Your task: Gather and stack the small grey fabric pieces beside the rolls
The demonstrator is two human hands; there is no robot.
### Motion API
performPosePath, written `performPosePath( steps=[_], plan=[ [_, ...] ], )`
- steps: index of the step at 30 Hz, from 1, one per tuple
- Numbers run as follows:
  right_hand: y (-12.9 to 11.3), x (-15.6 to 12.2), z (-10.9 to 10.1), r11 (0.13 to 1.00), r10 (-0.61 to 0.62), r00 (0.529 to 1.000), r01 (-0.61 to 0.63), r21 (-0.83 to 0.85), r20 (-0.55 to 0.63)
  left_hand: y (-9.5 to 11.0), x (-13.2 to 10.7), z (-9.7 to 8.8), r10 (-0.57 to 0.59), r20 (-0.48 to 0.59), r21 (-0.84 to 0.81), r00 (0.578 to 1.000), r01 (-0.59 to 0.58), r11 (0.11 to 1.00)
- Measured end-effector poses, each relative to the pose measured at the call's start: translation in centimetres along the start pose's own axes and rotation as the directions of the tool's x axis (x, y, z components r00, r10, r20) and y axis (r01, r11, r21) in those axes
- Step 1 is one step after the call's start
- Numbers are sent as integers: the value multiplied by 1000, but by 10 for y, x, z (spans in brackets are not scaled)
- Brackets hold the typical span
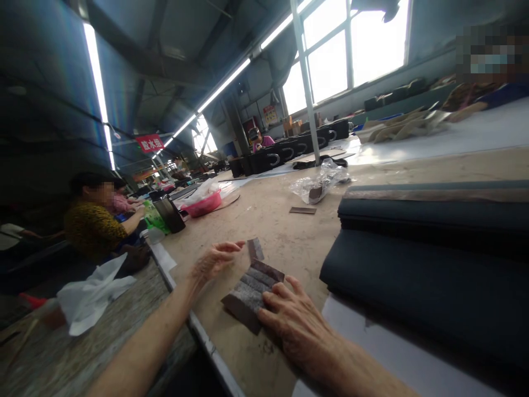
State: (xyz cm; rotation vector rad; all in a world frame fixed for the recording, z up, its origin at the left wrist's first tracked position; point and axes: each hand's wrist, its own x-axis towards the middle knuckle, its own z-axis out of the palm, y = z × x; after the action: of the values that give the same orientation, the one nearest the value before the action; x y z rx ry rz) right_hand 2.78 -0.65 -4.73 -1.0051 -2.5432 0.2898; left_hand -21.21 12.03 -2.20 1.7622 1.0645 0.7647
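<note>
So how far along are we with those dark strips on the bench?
Looks done: several dark strips lie fanned in an overlapping row under the right hand. In hand: the left hand pinches one strip at the row's far end. Left: one loose strip lies farther off, by a plastic bag.

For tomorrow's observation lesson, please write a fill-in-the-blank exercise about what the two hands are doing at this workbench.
1. The right hand presses flat on a fanned stack of dark ____.
2. The left hand pinches a single strip at the stack's ____ end.
3. Beside the stack, on its right, lie folded sheets of dark ____.

Missing words: strips; far; fabric
</note>
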Motion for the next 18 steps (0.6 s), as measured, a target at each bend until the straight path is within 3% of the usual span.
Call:
performPosePath(
  steps=[2,4,8,12,14,16,18],
  plan=[
    [0,-1,2,1000,-1,1000,2,9,-15,6,-7,0,44,-148,34,988,-40,999],
    [0,-2,7,1000,-8,998,9,8,-60,17,-24,12,93,-182,135,979,-68,988],
    [1,-5,13,999,-36,987,37,4,-154,35,-75,59,106,-12,390,994,-93,916],
    [4,-8,12,998,-51,970,60,31,-236,33,-104,86,107,-10,566,994,-83,821],
    [9,-8,12,997,23,937,5,81,-348,30,-107,88,112,-19,627,994,-76,775],
    [15,-8,12,978,188,879,-125,168,-438,28,-107,87,116,-12,681,993,-77,728],
    [18,-8,12,935,348,827,-273,226,-441,29,-107,88,132,4,726,991,-94,681]
  ],
)
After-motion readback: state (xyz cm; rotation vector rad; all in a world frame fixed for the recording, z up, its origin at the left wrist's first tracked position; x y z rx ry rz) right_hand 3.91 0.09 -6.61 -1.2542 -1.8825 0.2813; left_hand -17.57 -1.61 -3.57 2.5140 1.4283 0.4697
